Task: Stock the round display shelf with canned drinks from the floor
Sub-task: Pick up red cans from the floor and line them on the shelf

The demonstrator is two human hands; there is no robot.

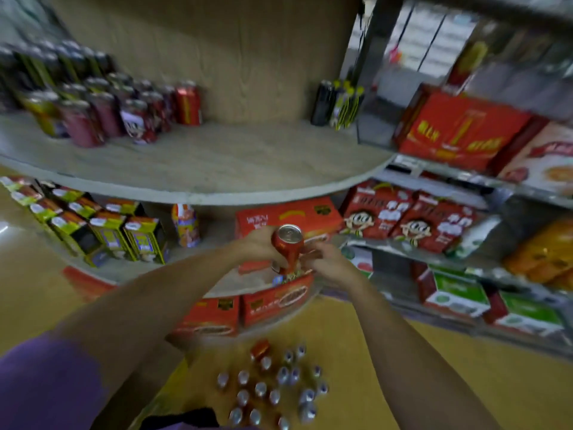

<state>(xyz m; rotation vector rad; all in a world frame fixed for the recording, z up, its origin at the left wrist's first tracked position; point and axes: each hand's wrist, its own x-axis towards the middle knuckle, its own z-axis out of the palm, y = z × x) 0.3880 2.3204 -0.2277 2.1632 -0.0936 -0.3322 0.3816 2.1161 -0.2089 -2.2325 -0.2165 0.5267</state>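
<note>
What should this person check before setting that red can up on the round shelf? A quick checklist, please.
1. Left hand grips the red can: ok.
2. Bare spot on the round shelf beside the cans already standing: ok.
3. Can upright: not ok, tilted.
4. Right hand free of the can: cannot tell, blurred.
5. More cans on the floor: ok.

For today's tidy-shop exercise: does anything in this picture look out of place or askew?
Yes. Loose cans stand scattered on the floor instead of on the shelf. One red one among them looks tipped over, though blur makes that uncertain.
</note>
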